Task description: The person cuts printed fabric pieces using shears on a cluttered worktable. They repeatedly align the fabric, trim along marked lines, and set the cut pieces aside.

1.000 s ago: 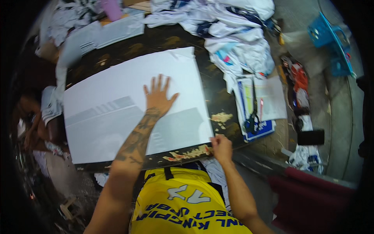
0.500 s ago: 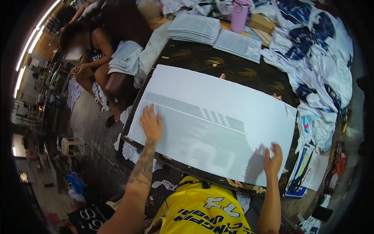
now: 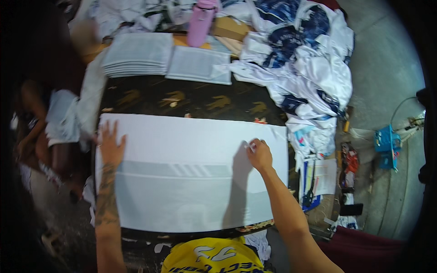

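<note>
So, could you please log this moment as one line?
left hand: spread flat on white-and-grey fabric panel | right hand: curled over it

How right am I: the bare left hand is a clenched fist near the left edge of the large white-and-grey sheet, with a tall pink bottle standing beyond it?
Not quite: the head view shows the bare left hand spread open, not clenched. It is near the left edge of the large white-and-grey sheet, and the tall pink bottle stands beyond.
</note>
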A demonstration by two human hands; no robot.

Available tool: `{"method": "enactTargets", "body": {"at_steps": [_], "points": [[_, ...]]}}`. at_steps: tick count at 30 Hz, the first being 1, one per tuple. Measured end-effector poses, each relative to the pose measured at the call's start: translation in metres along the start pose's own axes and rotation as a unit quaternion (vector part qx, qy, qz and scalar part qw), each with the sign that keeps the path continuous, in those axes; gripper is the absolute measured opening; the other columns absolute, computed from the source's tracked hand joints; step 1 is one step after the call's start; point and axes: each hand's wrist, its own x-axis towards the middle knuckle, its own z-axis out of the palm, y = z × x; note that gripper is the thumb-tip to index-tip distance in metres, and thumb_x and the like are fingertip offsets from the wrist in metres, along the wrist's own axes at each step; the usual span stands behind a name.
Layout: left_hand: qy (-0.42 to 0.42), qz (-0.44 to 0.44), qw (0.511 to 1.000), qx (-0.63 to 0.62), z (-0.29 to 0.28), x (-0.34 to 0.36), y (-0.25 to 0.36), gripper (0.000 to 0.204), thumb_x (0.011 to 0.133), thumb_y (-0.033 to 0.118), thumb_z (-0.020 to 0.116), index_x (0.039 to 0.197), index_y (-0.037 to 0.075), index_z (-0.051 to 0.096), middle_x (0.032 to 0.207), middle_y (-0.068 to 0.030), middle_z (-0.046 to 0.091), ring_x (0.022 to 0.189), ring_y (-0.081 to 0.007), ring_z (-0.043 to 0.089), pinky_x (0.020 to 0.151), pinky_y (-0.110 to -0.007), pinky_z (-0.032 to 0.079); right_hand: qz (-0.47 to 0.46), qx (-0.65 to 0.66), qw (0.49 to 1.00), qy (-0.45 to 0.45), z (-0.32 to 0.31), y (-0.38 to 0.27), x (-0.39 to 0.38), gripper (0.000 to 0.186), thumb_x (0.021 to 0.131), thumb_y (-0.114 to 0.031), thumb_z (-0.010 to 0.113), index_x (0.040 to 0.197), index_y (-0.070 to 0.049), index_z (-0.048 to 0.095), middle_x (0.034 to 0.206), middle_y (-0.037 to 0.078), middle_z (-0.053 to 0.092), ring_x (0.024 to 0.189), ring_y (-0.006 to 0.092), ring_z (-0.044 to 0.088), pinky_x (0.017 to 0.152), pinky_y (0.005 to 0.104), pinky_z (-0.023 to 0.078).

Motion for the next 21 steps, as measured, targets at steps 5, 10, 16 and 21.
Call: {"method": "enactTargets", "body": {"at_steps": [5, 10, 16, 21], "points": [[0.061, -0.056, 0.996, -0.045, -0.032, 0.006, 0.014, 0.063, 0.109, 0.042, 0.056, 0.168, 0.025, 0.041, 0.176, -0.0090, 0.033, 0.164, -0.0428, 0.020, 0.126, -0.075, 0.009, -0.055, 0.008, 0.987, 0.149, -0.061, 0.006, 0.123, 0.012, 0.092, -0.017, 0.075, 0.093, -0.005, 0.074, 0.094, 0.019, 0.075, 0.091, 0.0405, 0.072, 0.080, 0.0514, 0.056], [0.037, -0.082, 0.982, -0.164, -0.065, -0.053, 0.061, 0.056, 0.112, 0.033, 0.054, 0.163, 0.011, 0.046, 0.172, -0.0149, 0.038, 0.163, -0.0425, 0.024, 0.128, -0.066, 0.021, -0.050, -0.045, 0.976, 0.206, -0.093, -0.003, 0.267, 0.016, 0.093, -0.020, 0.077, 0.098, -0.005, 0.077, 0.102, 0.021, 0.077, 0.096, 0.0428, 0.072, 0.084, 0.0518, 0.056], [-0.060, -0.169, 0.972, -0.151, -0.100, -0.111, 0.091, 0.051, 0.111, 0.023, 0.053, 0.157, 0.001, 0.049, 0.163, -0.0192, 0.046, 0.158, -0.0418, 0.033, 0.127, -0.058, 0.028, -0.115, -0.073, 0.942, 0.307, -0.087, 0.000, 0.396, 0.077, 0.085, -0.025, 0.084, 0.155, -0.014, 0.053, 0.138, 0.026, 0.068, 0.131, 0.0484, 0.060, 0.112, 0.0514, 0.049], [-0.087, -0.164, 0.955, -0.232, -0.108, -0.120, 0.121, 0.048, 0.108, 0.017, 0.056, 0.153, -0.002, 0.051, 0.156, -0.0218, 0.051, 0.150, -0.0417, 0.043, 0.125, -0.054, 0.032, -0.062, -0.133, 0.967, 0.208, -0.134, -0.004, 0.374, 0.052, 0.083, -0.021, 0.083, 0.131, -0.008, 0.068, 0.131, 0.025, 0.070, 0.127, 0.0457, 0.063, 0.107, 0.0538, 0.049]]}}
